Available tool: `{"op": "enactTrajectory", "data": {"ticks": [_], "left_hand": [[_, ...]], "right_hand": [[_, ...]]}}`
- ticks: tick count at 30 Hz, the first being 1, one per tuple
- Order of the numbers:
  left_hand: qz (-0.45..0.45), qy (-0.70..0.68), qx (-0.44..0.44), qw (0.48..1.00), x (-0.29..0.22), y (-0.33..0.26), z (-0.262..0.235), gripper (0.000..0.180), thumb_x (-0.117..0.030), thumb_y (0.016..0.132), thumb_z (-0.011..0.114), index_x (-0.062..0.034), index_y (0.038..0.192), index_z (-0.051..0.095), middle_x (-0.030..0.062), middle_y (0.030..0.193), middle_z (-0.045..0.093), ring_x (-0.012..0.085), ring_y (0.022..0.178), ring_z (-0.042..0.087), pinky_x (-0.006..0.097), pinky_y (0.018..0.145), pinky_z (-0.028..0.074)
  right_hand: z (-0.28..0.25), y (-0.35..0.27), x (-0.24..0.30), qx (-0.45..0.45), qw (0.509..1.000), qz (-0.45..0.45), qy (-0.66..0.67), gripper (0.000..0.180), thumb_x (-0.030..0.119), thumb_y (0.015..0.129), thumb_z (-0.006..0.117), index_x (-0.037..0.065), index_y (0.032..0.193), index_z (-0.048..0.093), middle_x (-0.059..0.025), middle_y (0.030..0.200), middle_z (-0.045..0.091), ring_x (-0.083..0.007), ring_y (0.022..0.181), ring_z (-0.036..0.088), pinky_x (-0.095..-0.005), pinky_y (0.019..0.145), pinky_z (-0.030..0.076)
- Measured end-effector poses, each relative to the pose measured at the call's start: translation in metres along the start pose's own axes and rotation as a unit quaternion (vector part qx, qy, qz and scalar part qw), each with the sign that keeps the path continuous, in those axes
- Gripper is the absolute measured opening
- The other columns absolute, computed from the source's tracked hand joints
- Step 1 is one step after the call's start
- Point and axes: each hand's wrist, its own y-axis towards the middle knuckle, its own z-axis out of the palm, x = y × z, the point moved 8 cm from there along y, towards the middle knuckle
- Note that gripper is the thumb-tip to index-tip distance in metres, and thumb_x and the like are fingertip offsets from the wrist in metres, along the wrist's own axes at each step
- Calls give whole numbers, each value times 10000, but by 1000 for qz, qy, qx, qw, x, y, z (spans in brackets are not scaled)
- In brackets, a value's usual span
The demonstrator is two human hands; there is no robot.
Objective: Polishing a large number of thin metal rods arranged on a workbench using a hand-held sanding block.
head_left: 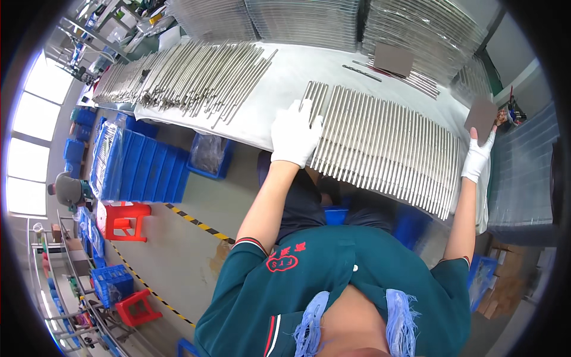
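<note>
Rods [386,143] are laid side by side in a slanting row on the white-covered tabletop [297,62]. At the row's left end, a few rods are covered by the gloved left hand [294,137]; whether its fingers are closed on them cannot be told. Beyond the right end, a brown sheet [483,116] is clamped in the gloved right hand [478,158]. Farther off, a second sheet [394,59] is seen near a dark rod [361,73]; behind, what seem clear trays [303,24] are stacked.
</note>
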Motion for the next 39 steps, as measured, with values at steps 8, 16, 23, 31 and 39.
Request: {"op": "enactTrajectory", "data": {"ticks": [8, 16, 23, 31, 39], "left_hand": [[72, -119, 9, 990, -1, -45, -24, 615, -483, 864, 685, -23, 1268, 636, 213, 1300, 616, 419, 1106, 608, 468, 981, 475], [189, -29, 104, 976, 0, -77, -26, 946, -726, 633, 706, -94, 1328, 602, 173, 1371, 571, 405, 1299, 507, 584, 1155, 252], [244, -6, 110, 963, -1, -48, -9, 1024, -825, 594, 582, -149, 1363, 583, 143, 1384, 563, 419, 1291, 504, 586, 1144, 272], [229, -37, 175, 957, -11, -52, -9, 1045, -857, 705, 485, -111, 1437, 520, 166, 1433, 526, 457, 1361, 408, 572, 1151, 269], [233, -41, 187, 953, -23, -50, -10, 1033, -830, 716, 500, -93, 1440, 504, 175, 1421, 523, 444, 1326, 445, 605, 1132, 275]], "right_hand": [[8, -6, 3, 30, 999, 11, 42, 810, 216, 932, 742, 48, 1578, 283, -147, 1559, 404, -227, 1400, 418, -338, 1157, 317], [-4, -6, -1, -3, 999, 7, -33, 823, 279, 940, 731, 72, 1587, 268, -153, 1558, 403, -239, 1387, 439, -343, 1158, 327], [-7, -4, 4, -13, 996, -19, -85, 809, 294, 940, 730, 75, 1582, 289, -165, 1555, 407, -241, 1373, 455, -345, 1144, 344], [-10, -4, 5, -12, 993, -22, -119, 809, 305, 935, 735, 62, 1575, 303, -169, 1541, 417, -251, 1361, 466, -347, 1137, 353], [-10, 0, -3, 7, 996, 9, -91, 814, 296, 931, 740, 45, 1571, 305, -163, 1543, 415, -250, 1362, 459, -342, 1142, 344]]}}
